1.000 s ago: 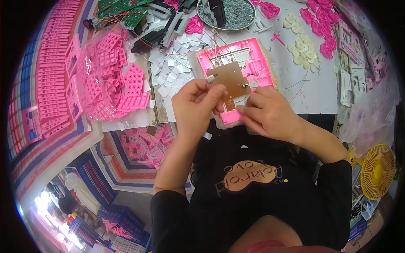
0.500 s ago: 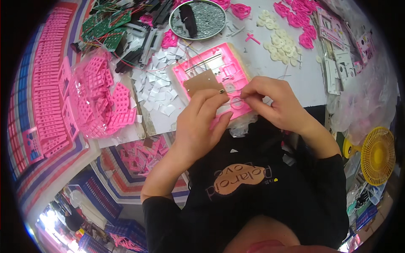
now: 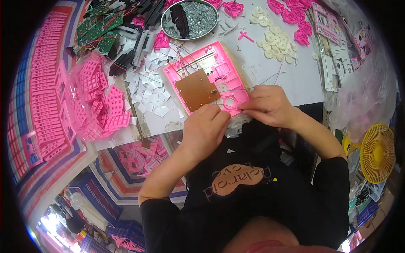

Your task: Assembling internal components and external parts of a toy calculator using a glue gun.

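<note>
A pink plastic casing (image 3: 239, 80) lies at the table's near edge, its inner side up. Across its left part sits a brown circuit board (image 3: 192, 89), with a small metal part at its right edge. Thin wires run from the board over the casing. My right hand (image 3: 272, 106) is at the casing's near right corner, thumb and forefinger pinched on a thin wire (image 3: 237, 89). At the board's near edge, my left hand (image 3: 206, 130) has its fingers curled together; what they hold, if anything, is hidden.
Beyond the casing stands a round tray of small screws (image 3: 204, 25) with a black part on it. White paper squares (image 3: 147, 90) and bagged pink grilles (image 3: 95, 99) lie left. Green boards (image 3: 101, 27), cream discs (image 3: 276, 42) and pink rings (image 3: 295, 17) lie farther back. A yellow fan (image 3: 377, 154) is right.
The brown board now lies flatter and shows more fully in the casing. My left hand has moved down and nearer to me, its fingers closing. My right hand has shifted slightly nearer.
</note>
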A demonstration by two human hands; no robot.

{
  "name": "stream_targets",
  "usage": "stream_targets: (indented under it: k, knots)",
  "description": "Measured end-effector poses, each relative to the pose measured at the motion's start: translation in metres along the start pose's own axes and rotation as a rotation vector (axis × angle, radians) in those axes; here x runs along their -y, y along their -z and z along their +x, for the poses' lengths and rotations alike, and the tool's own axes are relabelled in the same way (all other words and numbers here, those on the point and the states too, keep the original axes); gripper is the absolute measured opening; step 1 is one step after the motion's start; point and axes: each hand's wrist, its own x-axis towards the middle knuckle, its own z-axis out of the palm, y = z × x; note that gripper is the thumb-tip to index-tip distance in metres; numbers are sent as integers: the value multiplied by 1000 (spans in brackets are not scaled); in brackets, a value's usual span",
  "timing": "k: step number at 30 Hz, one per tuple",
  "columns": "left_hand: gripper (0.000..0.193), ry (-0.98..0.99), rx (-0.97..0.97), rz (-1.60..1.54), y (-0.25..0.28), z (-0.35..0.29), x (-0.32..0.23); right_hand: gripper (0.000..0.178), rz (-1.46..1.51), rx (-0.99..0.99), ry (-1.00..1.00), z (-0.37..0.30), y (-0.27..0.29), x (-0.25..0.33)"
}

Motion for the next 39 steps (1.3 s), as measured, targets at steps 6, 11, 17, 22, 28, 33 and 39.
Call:
stream_targets:
  k: [6, 11, 17, 22, 28, 33, 39]
  knots:
    - [39, -156, 56, 69, -4, 3, 3, 26, -3, -51, 47, -15, -8, -20]
    - [52, -159, 114, 124, -7, 1, 1, 48, -535, 68, 60, -21, -2, 21]
    - [55, -174, 231, 275, -1, -4, -3, 46, -628, 722, -174, 34, 39, 62]
    - [58, -191, 219, 272, -3, 0, -4, 23, -436, 69, -160, 129, -3, 2]
    - [53, -114, 212, -27, 9, 1, 3, 24, -547, 149, -209, 155, -28, 0]
    - [23, 252, -82, -140, 49, 33, 45, 21, -383, -12, -297, 140, -40, -17]
    - [21, 297, -397, 397, 42, 56, 68, 16, 392, -200, -470, 123, -29, -11]
